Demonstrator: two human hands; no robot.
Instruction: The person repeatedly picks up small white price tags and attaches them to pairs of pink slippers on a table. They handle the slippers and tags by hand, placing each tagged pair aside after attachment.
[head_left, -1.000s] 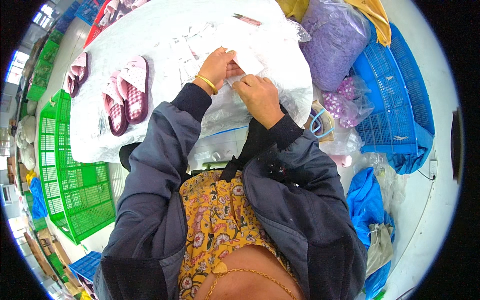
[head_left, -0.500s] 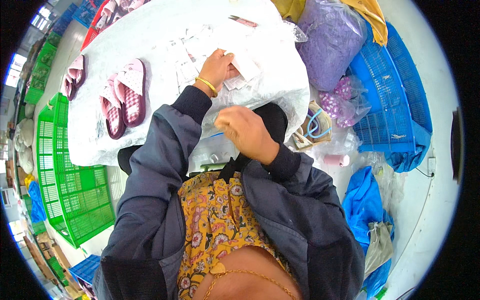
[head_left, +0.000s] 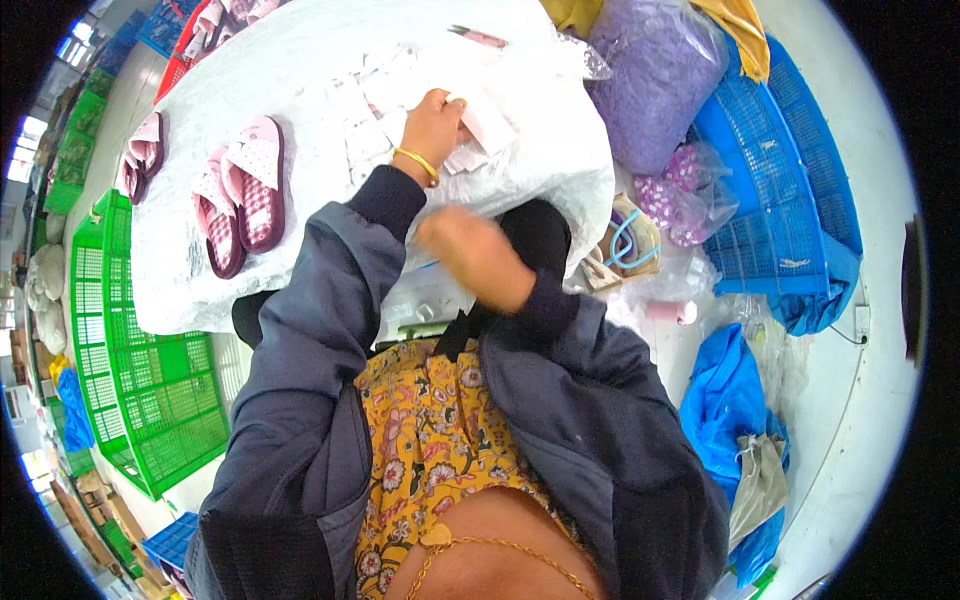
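My left hand [head_left: 430,132], with a gold bangle at its wrist, is closed on the edge of a small stack of white paper cards [head_left: 488,122] over the table. Close to my body and lower, my right hand [head_left: 475,258] hovers by the table's near edge, smeared by motion, so its fingers and anything in them are unclear. More loose white cards [head_left: 365,125] lie spread beside my left hand, washed out by glare. A pair of pink checked slippers [head_left: 243,195] sits to the left on the table, with another pair of slippers [head_left: 142,155] farther left.
Plastic sheeting covers the white table [head_left: 310,60]. Red-handled snips [head_left: 480,38] lie at its far side. A green crate [head_left: 145,370] stands at left and a red crate [head_left: 178,68] far left. On the right are a purple bag [head_left: 655,85], a blue basket [head_left: 765,190] and an open carton [head_left: 635,255].
My right hand has shifted slightly left and blurred. My left hand stays on the cards, a touch higher in view. The whole view has moved a little.
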